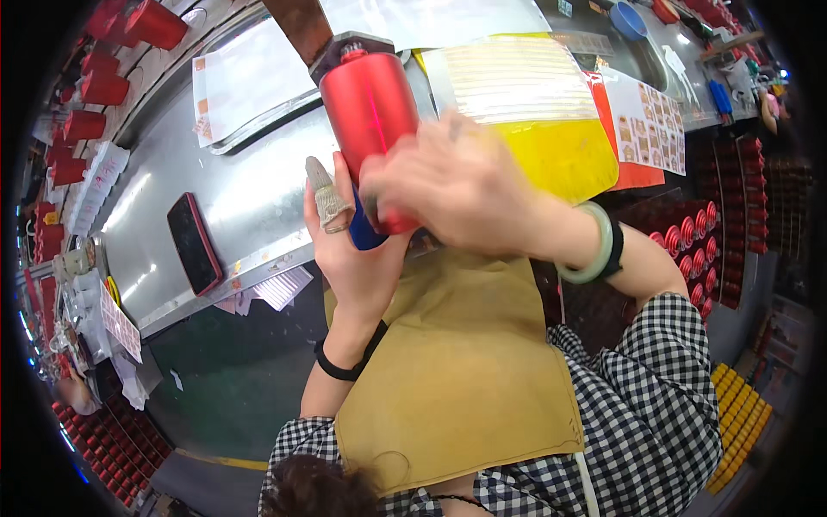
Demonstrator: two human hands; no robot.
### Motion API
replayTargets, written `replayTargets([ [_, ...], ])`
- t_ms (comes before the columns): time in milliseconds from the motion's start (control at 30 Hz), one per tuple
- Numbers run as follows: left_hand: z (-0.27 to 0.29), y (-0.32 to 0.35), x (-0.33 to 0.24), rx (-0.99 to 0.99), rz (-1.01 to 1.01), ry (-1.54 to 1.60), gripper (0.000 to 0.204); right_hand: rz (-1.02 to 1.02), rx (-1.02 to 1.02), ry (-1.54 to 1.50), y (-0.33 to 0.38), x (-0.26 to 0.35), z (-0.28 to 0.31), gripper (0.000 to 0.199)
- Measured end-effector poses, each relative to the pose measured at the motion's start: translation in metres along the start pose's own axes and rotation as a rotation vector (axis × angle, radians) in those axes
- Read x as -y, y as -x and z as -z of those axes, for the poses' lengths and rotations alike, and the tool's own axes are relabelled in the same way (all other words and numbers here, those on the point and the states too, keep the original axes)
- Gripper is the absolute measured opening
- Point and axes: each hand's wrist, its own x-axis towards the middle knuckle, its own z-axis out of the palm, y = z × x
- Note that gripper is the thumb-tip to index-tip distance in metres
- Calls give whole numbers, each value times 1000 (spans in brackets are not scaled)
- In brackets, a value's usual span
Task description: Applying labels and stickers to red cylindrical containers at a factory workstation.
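A glossy red metal cylinder (370, 103) lies along the bench, its far end against a dark metal fixture (349, 47). A thin bright red line of light runs down its length. My left hand (357, 258) cups the near end from the left, with worn pale coverings on one or two fingers. Something blue (366, 226) shows between that palm and the cylinder; its kind is unclear. Over the cylinder's right side is my right hand (448, 181), fingers curled and smeared by motion, so anything in them is hidden.
A phone (195, 244) lies on the metal bench (258, 177) at left, near a white sheet (258, 82). On the right are a yellow sheet (560, 155), a strip-covered sheet (517, 77) and a label sheet (642, 125). Red cylinders (689, 233) are racked beside me.
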Motion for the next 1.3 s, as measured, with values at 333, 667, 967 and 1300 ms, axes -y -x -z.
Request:
replayTargets([
  [333, 3, 3, 4, -36, 161, 315, 84, 208, 60, -190, 15, 0, 9, 25],
  [667, -3, 5, 4, -33, 61, 139, 80, -366, -269, 13, 17, -26, 49, 22],
  [967, -12, 27, 12, -164, 141, 70, 66, -764, -290, -213, 20, 4, 13, 30],
  [1300, 0, 26, 17, 58, 78, -57, 72, -1024, -282, -76, 60, -3, 3, 15],
])
